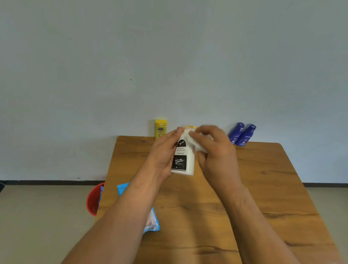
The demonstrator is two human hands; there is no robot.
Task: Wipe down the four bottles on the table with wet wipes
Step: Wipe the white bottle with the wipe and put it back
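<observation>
Head view: left hand (163, 154) grips a white bottle (185, 153) from its left side, fingers (178, 130) curled round the body and reaching up to the shoulder. The bottle is held roughly upright in the air over the far middle of the bench (257, 201), clear of the surface, with its black-and-white label (180, 161) facing the camera and a yellow cap (190, 126) just showing on top. Right hand (215, 151) sits against the bottle's upper right side, its fingers (203, 132) bent and clamped on a white wet wipe (201, 145), which is pressed to the bottle near the neck. The wipe is blurred, so its folds cannot be read. A yellow bottle (160, 128) stands upright at the far edge of the bench, left of the hands and against the wall (175, 48). Two blue bottles (236, 132) (246, 135) stand at the same far edge to the right of the hands, touching or nearly touching each other, both leaning slightly right. A blue pack (153, 223) lies on the near left part of the bench, mostly hidden under the left forearm, with white material visible at its near end. A red bucket (92, 200) sits on the floor (27, 214) just beside the left edge of the bench, something blue at its rim.
</observation>
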